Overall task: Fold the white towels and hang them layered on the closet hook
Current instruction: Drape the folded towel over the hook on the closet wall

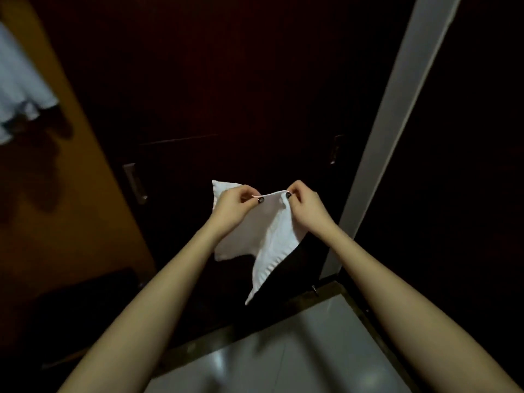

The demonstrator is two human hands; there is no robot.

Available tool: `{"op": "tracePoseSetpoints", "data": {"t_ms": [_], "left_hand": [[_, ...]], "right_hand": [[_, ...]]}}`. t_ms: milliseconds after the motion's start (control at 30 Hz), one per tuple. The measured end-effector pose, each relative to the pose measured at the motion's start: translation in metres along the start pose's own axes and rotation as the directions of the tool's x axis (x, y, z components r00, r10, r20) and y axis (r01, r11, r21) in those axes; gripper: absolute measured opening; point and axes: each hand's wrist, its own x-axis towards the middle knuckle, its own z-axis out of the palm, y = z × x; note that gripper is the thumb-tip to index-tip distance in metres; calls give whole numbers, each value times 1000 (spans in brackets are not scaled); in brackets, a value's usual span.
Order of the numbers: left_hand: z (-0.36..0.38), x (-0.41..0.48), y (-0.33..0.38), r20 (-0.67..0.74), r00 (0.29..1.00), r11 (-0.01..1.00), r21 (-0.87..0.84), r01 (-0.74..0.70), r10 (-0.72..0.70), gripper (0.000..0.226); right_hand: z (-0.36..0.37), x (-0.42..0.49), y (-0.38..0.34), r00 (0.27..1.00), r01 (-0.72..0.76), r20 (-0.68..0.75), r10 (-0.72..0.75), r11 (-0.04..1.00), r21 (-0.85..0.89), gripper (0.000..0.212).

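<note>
Before the dark closet door [226, 95], the left hand [231, 207] and right hand [307, 207] are holding the white towel [272, 231] in mid-air, fingers [293, 190] clamped on its upper edge, evidently so it is hanging free for folding.

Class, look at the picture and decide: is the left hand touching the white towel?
Touching. The head view shows the left hand pinching the top edge of the white towel between thumb and fingers, with no gap.
</note>
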Motion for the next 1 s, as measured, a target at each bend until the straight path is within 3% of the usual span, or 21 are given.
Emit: {"op": "tracePoseSetpoints", "data": {"t_ms": [100, 167, 333, 400, 667, 867, 1000], "left_hand": [[-27, -46, -25, -102, 994, 993, 111, 47, -35, 8], [-45, -74, -42, -169, 983, 989, 110, 96, -77, 10], [-102, -146, -76, -243, 959, 989, -6, 149, -146, 12], [-130, -176, -82, -283, 949, 990, -78, 120, -137, 14], [-238, -254, -98, -310, 942, 985, -149, 87, -130, 20], [-300, -280, -116, -364, 918, 956, -288, 49, -157, 18], [-326, -295, -129, -405, 896, 928, -371, 18, -179, 15]], "right_hand": [[38, -18, -19, 985, 130, 140, -103, 973, -193, 8], [63, -32, -30, 970, 168, 210, -123, 962, -214, 9], [108, -61, -60, 916, 87, 393, -83, 996, 10, 18], [125, -77, -71, 887, 40, 455, -81, 994, 99, 13], [230, -139, -142, 960, -84, 268, -83, 826, 558, 11], [289, -151, -200, 967, -174, 256, -20, 682, 710, 2], [314, -152, -219, 948, -171, 309, -80, 690, 703, 10]]}}
